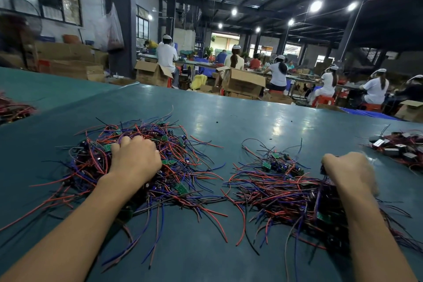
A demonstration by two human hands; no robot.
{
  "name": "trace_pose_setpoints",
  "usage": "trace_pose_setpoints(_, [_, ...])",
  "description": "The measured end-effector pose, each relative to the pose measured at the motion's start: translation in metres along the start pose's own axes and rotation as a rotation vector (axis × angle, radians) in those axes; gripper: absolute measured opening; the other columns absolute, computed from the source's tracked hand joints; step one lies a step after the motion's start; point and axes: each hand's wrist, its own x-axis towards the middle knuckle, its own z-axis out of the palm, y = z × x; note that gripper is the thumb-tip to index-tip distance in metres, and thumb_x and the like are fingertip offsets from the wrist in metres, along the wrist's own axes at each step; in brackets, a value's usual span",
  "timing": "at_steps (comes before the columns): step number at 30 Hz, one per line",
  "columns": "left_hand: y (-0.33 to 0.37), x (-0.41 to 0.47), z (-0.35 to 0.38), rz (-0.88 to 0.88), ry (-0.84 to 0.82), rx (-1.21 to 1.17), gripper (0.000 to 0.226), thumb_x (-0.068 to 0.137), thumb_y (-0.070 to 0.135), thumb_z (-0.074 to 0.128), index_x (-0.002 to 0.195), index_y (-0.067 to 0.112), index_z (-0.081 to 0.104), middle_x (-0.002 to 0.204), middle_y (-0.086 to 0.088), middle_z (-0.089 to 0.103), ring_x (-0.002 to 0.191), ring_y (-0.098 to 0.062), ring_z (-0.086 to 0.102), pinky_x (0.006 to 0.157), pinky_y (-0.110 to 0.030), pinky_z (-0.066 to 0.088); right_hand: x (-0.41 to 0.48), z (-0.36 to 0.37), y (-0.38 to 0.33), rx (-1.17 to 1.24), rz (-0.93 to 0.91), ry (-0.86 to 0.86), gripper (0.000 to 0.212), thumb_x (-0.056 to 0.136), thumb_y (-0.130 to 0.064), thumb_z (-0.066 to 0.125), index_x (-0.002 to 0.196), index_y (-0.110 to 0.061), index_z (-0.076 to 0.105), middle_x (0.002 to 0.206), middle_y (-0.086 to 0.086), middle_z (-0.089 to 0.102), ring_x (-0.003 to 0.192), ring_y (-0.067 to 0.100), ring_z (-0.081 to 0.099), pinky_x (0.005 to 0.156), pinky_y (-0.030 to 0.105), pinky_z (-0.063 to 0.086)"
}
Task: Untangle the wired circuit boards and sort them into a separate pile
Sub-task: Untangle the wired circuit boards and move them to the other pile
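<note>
A big tangled pile (174,162) of small green circuit boards with red, blue and black wires lies on the left of the teal table (229,117). My left hand (135,158) rests on top of it, fingers curled down into the wires. A second pile (281,192) of the same wired boards lies to the right. My right hand (348,171) hovers at that pile's right side, fingers closed around dark wired boards; what exactly it grips is partly hidden.
A heap of wired dark modules with white labels (398,146) sits at the right edge. More wires (13,110) lie at the far left. Beyond the table's far edge, people sit at benches among cardboard boxes (242,82).
</note>
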Motion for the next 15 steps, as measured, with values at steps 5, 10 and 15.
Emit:
trace_pose_setpoints(5, [-0.004,-0.003,-0.006,0.141,-0.013,-0.110,0.036,0.089,0.050,0.037,0.098,0.039,0.070,0.100,0.007,0.052,0.107,-0.023,0.045,0.096,-0.049,0.028,0.007,-0.013,0.005,0.220,0.021,0.229,0.036,0.074,-0.020,0.060,0.106,-0.005,0.067,0.108,0.026,0.067,0.099,0.045,0.063,0.085,0.049,0.053])
trace_pose_setpoints(10, [-0.002,-0.005,-0.011,0.267,-0.040,-0.053,0.043,0.077,0.065,0.033,0.088,0.044,0.069,0.091,0.017,0.055,0.098,-0.014,0.041,0.082,-0.042,0.018,0.012,-0.019,0.017,0.144,0.075,0.182,0.037,0.075,-0.020,0.064,0.108,-0.003,0.066,0.110,0.026,0.067,0.102,0.045,0.062,0.087,0.049,0.050])
trace_pose_setpoints(15, [-0.001,-0.007,-0.017,0.323,-0.029,-0.019,0.024,0.087,0.050,0.052,0.086,0.037,0.071,0.086,0.017,0.062,0.100,-0.013,0.047,0.081,-0.040,0.018,0.000,-0.019,0.020,-0.046,0.065,0.007,0.021,0.073,-0.020,0.065,0.075,-0.003,0.054,0.094,0.023,0.061,0.091,0.041,0.060,0.082,0.044,0.048])
